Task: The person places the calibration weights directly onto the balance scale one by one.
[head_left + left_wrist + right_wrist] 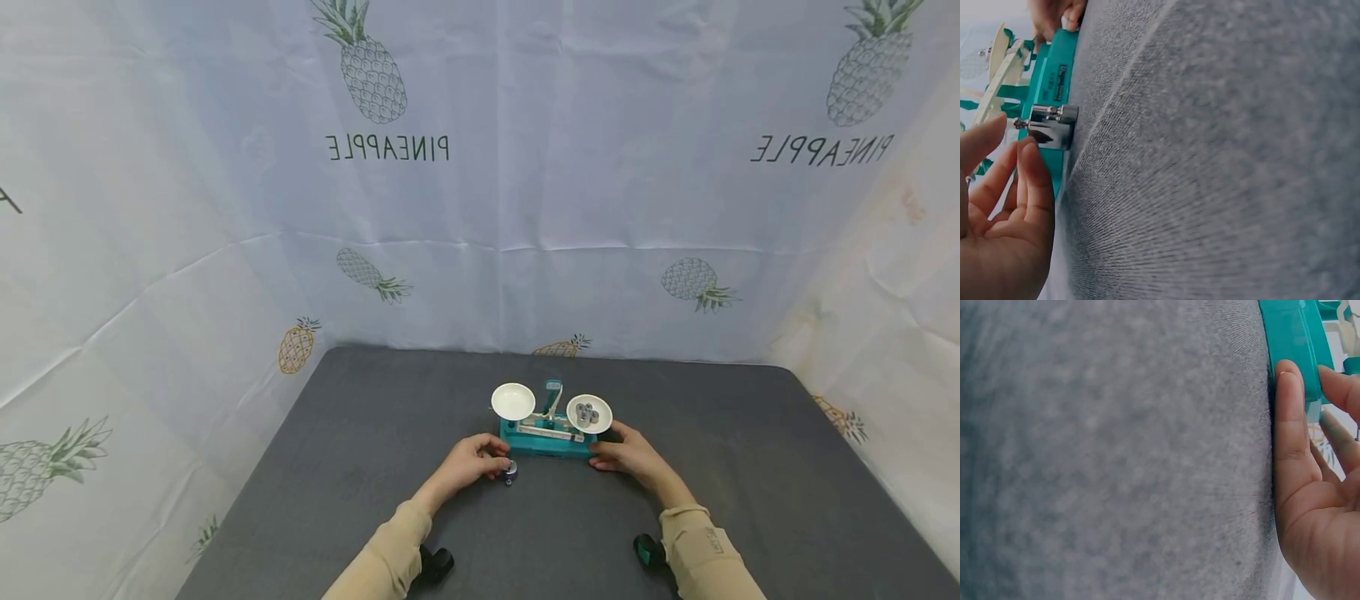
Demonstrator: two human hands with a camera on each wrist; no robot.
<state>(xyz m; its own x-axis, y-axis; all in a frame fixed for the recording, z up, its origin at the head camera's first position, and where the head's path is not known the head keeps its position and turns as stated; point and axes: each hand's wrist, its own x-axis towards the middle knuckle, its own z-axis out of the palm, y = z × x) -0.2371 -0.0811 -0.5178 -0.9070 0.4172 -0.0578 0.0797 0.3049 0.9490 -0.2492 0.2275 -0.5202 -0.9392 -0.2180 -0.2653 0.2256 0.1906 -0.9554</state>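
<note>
Well, from my station I see the small shiny metal weight with a knob [1054, 131] just before the left end of the teal balance scale with white pans [551, 446], which lies parallel to the grey bench's [375, 417] far edge. My left hand [467, 462] is nearer, thumb and fingers slightly parted; whether they pinch the knob, I can't tell. My right hand [633, 457] grips the scale's right end.

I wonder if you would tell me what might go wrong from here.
The left hand is right beside the shiny metal piece and might knock it over. The right hand grips the balance scale at one end; a jolt could perhaps slide the grey pieces off their pan.
</note>
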